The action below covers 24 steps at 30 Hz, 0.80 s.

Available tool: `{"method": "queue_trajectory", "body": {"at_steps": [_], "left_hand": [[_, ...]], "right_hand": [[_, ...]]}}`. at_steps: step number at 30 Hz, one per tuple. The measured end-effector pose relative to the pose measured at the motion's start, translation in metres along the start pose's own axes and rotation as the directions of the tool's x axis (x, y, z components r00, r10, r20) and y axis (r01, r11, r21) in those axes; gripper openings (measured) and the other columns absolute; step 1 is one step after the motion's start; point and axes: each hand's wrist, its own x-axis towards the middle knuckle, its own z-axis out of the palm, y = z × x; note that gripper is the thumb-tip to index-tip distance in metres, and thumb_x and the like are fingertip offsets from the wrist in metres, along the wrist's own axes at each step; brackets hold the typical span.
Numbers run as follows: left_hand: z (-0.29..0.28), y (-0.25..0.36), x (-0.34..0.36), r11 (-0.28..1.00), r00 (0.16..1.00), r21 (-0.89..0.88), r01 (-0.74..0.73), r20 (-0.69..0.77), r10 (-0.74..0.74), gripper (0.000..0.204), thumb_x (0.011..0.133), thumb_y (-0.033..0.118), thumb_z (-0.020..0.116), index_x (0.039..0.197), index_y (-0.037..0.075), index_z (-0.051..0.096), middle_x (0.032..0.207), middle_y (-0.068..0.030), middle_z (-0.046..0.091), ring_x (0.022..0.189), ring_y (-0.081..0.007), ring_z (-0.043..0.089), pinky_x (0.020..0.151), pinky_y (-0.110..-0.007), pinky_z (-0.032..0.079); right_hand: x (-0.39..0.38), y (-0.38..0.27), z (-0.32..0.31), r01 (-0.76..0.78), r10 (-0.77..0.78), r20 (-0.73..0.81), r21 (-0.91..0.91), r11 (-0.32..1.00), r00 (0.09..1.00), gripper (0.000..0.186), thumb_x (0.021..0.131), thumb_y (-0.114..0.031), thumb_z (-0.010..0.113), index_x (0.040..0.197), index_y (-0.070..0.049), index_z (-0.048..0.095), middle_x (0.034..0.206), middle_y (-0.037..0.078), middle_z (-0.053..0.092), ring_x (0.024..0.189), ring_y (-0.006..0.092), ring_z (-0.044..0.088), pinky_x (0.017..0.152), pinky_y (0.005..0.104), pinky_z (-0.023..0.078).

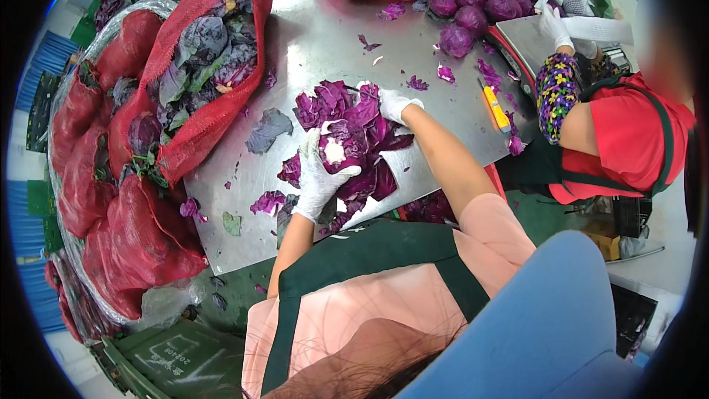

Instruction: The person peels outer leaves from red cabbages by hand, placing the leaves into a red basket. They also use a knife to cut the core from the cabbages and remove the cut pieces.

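On metal table [310,44], purple cabbage [360,139], stem [334,151] upward

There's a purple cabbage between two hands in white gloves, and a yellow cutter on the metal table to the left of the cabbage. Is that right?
Not quite: in the head view, the yellow cutter lies on the metal table to the right of the purple cabbage, not the left.

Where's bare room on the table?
Bare: shiny metal table right of the open red mesh sack; between right forearm and yellow plastic cutter. Crowded: purple cabbage leaves around white-gloved left hand and right hand.
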Motion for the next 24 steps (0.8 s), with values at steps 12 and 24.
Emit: {"method": "queue_trajectory", "body": {"at_steps": [12, 24], "left_hand": [[-0.004, 0.011, 0.008, 0.978, 0.989, 0.209, 0.001, 0.142, -0.031, 0.127, 0.058, 0.041, 0.094, 0.155, 0.003, 0.022, 0.154, -0.0251, 0.032, 0.145, -0.0418, 0.028, 0.119, -0.05, 0.025], [-0.004, 0.008, -0.038, 0.971, 0.988, 0.209, -0.118, -0.075, 0.136, 0.126, 0.048, 0.036, 0.098, 0.151, 0.006, 0.03, 0.15, -0.0237, 0.039, 0.136, -0.0407, 0.042, 0.111, -0.049, 0.038]], "right_hand": [[-0.043, -0.114, -0.011, 0.428, -0.432, 0.046, 0.075, 0.901, 0.901, 0.044, 0.09, -0.034, 0.064, 0.127, -0.011, 0.065, 0.114, 0.022, 0.068, 0.107, 0.0358, 0.066, 0.094, 0.0427, 0.051], [0.021, -0.09, 0.006, 0.086, -0.118, 0.27, 0.126, 0.988, 0.956, 0.042, 0.082, -0.02, 0.071, 0.119, -0.002, 0.068, 0.106, 0.023, 0.07, 0.102, 0.0351, 0.068, 0.091, 0.0407, 0.051]]}}
